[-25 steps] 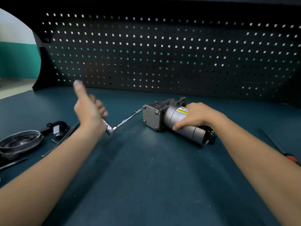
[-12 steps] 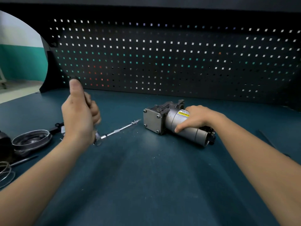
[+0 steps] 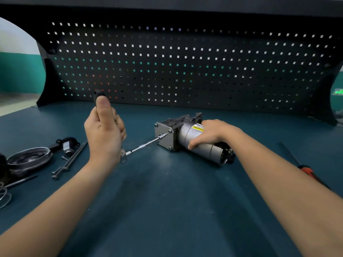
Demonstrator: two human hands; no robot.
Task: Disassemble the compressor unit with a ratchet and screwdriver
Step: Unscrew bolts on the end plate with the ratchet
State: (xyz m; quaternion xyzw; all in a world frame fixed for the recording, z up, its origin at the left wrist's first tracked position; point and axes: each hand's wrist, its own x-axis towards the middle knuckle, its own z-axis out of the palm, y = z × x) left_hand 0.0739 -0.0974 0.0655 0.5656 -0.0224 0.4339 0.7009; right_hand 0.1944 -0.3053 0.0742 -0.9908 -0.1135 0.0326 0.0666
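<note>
The grey compressor unit (image 3: 187, 139) lies on its side on the dark teal bench, its square end plate facing left. My right hand (image 3: 211, 133) grips its cylindrical body from above, beside a yellow warning label. My left hand (image 3: 104, 134) grips the black handle of the ratchet (image 3: 146, 144), which stands upright with my thumb along it. The ratchet's long extension runs right, and its socket sits on the upper right bolt of the end plate. A red-handled screwdriver (image 3: 304, 168) lies at the far right, partly behind my right forearm.
At the left lie a removed round black cover (image 3: 27, 158), a small black and silver part (image 3: 67, 145), two long bolts (image 3: 71, 160) and a coil of wire (image 3: 4, 197). A black pegboard (image 3: 185, 67) walls off the back of the bench.
The ratchet's socket was off the compressor half a second ago; it now sits on the end plate's upper right bolt. My left hand moved right with the handle upright. My right hand kept its hold.
</note>
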